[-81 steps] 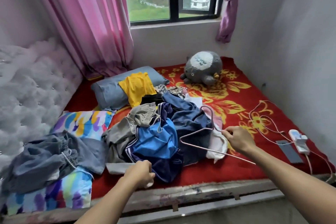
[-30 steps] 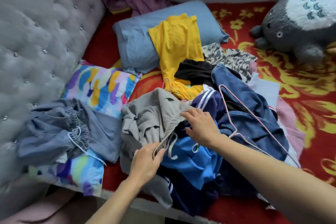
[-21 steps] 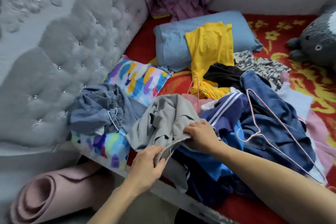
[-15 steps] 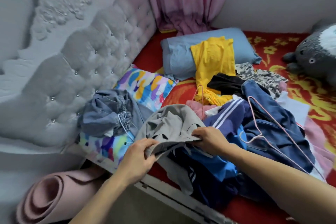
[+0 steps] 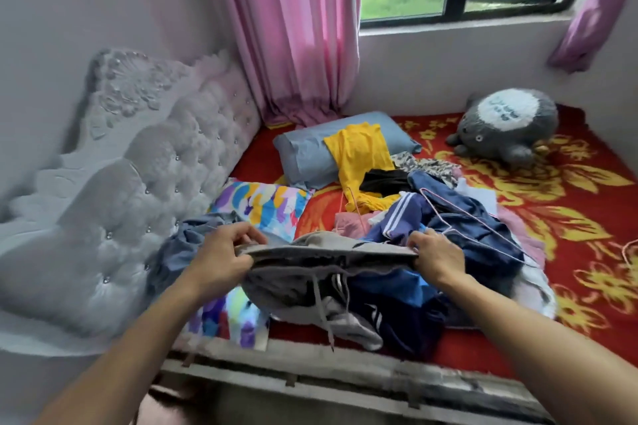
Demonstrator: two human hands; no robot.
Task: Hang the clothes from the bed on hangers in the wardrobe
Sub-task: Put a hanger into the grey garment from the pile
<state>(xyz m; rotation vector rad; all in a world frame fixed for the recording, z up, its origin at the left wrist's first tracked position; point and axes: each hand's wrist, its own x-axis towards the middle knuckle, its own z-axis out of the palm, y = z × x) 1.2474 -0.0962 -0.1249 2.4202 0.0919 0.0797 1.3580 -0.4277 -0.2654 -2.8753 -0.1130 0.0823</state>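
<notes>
Stretching its waistband taut, the left hand [image 5: 221, 252] and right hand [image 5: 435, 254] now grip opposite ends of the grey drawstring cotton shorts [image 5: 328, 260], lifted off the pile at the near edge of the red floral-blanketed bed [image 5: 569, 214] — moments ago they were merely bunched. Beyond, the thin pink wire hanger [image 5: 483, 221] lies released on navy clothing — hanging probably comes next.

Hanger [image 5: 445, 234]: released by the right hand [image 5: 436, 254], now lying on top of the clothes pile [image 5: 397, 290]. Left hand [image 5: 221, 252]: moved off the pile's near edge. Both hands now grip the grey garment [image 5: 328, 257] by its waistband, which is drawn taut between them and raised above the pile's near side.
</notes>
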